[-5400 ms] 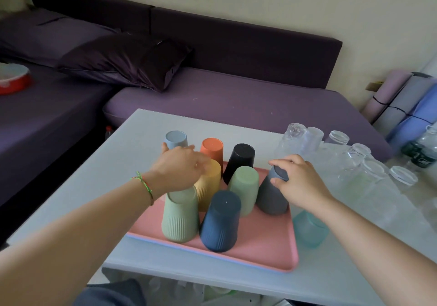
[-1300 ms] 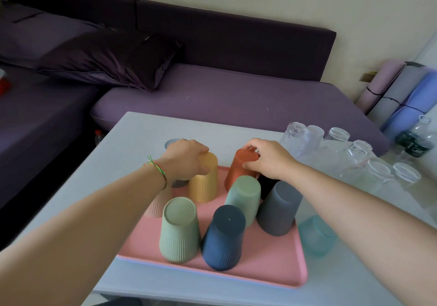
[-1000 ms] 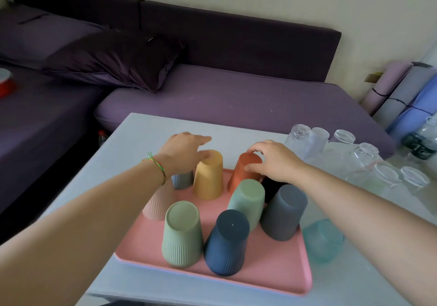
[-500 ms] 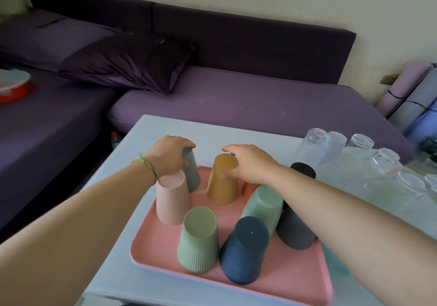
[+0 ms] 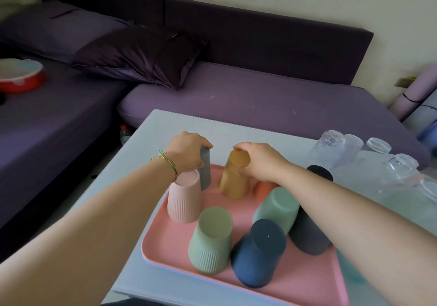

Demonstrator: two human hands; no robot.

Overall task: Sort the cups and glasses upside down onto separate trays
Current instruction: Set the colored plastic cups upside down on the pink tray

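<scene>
left hand (image 5: 186, 150) is wrapped around the grey-blue cup (image 5: 205, 170), right hand (image 5: 257, 161) grips the tilted yellow cup (image 5: 234, 178), both at the far end of the pink tray (image 5: 170, 239) on the tabletop (image 5: 151, 140).

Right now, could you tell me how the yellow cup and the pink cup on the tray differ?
The yellow cup is gripped by the right hand; the pink cup stands free, just below the left hand, which grips a grey cup. The yellow cup sits further back on the pink tray, the pink cup nearer the left rim. Both are upside down.
</scene>
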